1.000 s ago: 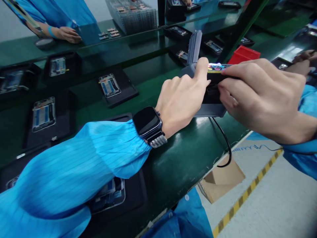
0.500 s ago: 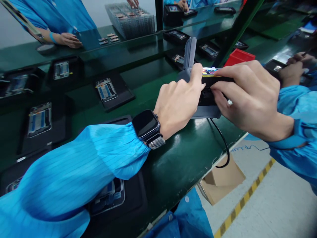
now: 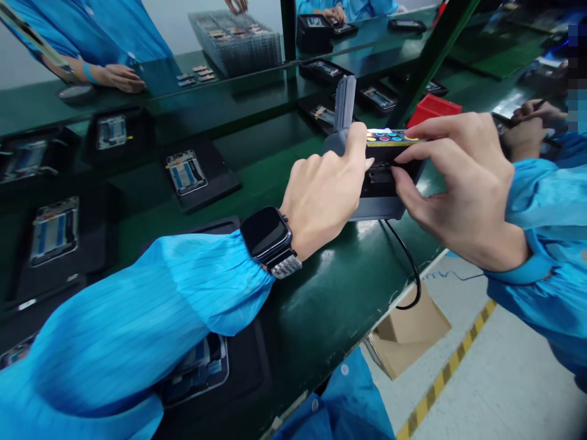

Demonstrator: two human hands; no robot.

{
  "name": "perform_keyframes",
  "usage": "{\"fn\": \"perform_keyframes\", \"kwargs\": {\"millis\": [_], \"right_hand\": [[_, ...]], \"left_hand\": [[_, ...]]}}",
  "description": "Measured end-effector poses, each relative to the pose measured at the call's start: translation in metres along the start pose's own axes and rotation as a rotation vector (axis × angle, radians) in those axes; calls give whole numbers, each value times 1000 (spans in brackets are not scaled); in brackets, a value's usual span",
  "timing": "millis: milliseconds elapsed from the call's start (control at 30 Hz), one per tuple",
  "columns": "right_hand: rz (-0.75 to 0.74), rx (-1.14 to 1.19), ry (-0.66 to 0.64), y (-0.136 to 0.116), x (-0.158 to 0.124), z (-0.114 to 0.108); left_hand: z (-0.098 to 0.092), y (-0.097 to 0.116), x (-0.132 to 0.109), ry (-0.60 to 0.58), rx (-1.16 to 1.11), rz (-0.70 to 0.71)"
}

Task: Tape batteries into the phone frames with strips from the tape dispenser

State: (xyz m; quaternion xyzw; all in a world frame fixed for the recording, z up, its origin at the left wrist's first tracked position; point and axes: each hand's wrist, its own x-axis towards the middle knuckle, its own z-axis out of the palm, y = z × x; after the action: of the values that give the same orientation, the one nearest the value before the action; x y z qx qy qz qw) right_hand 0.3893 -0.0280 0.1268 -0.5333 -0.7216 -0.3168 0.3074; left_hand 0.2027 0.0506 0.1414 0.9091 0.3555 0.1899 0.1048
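Observation:
A grey device with an upright ribbed flap and a dark recess stands on the green bench, with a strip of coloured dots along its upper edge. My left hand, with a black watch on the wrist, rests at the device's left side, index finger on its upper corner; its other fingertips are hidden. My right hand is at the right side, thumb and index finger bent toward each other over the recess, another finger on the dotted strip. Whether anything small lies between those fingertips cannot be made out.
Black trays with opened phones stand on the green bench. A red bin is behind the device, and a black cable hangs over the edge. Other people's hands show across the bench and at right.
My right thumb and index finger have moved apart, showing more of the recess and dotted strip. My left hand stays at the device. The whole view has shifted slightly.

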Motion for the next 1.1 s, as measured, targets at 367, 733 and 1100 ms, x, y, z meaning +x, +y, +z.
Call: {"fn": "perform_keyframes", "kwargs": {"millis": [367, 733, 1100], "right_hand": [[150, 118, 81, -21, -29, 8], [256, 88, 85, -37, -37, 25], [269, 49, 8, -39, -35, 19]], "left_hand": [[0, -1, -4, 83, 186, 78], [2, -1, -1, 40, 201, 4], [2, 0, -1, 29, 178, -6]]}}
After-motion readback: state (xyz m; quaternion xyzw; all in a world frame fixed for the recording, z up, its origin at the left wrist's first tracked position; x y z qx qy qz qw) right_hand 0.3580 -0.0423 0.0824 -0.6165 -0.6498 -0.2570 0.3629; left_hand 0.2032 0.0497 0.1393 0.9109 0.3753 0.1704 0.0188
